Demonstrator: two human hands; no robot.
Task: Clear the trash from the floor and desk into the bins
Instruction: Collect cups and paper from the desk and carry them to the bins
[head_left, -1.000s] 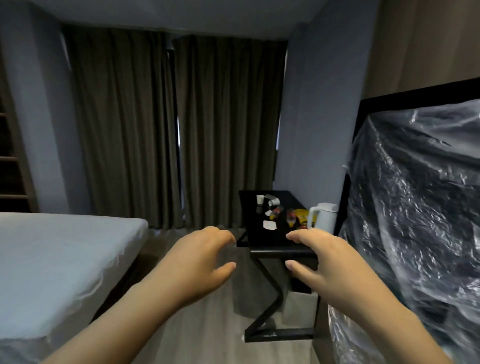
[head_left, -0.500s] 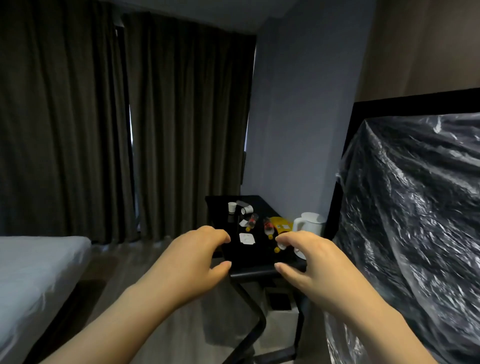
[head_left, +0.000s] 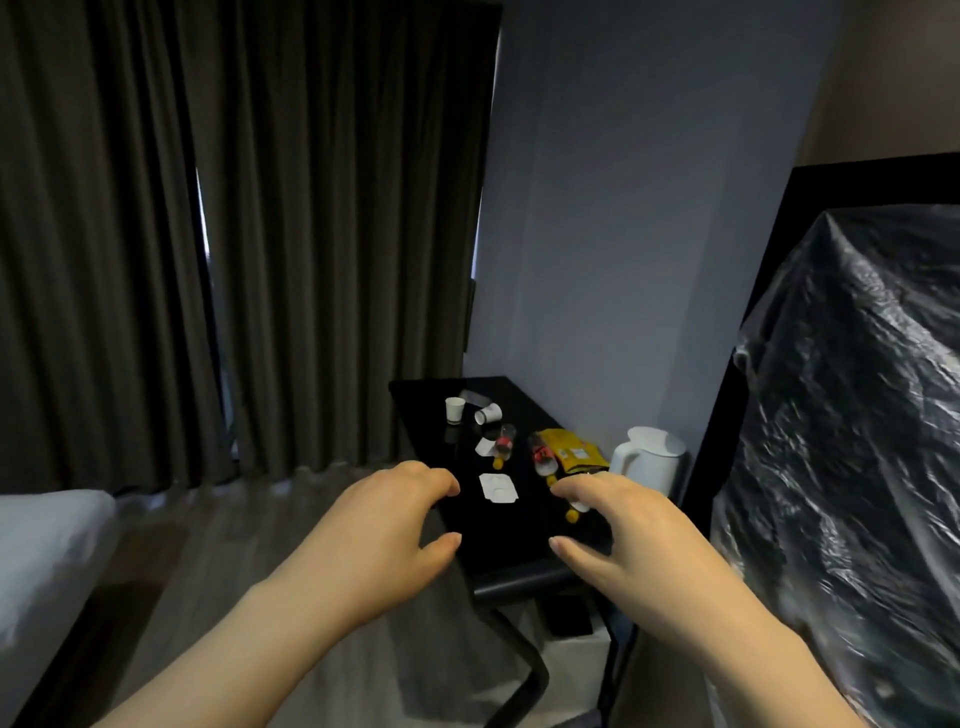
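Note:
A black desk stands against the grey wall ahead. On it lie trash items: an upright white paper cup, a tipped paper cup, two flat white wrappers, two small clear bottles with red labels on their sides, and a yellow snack bag. My left hand and my right hand hover in front of the desk's near end, fingers loosely curled, holding nothing. A white bin sits under the desk, partly hidden.
A white kettle stands at the desk's right edge. A plastic-covered black object fills the right side. Dark curtains hang behind. A white bed edges in at the left, with wood floor between.
The view has moved forward and turned right, so the desk looks closer and larger and the bed has slid off to the left. Both hands keep the same loosely curled pose.

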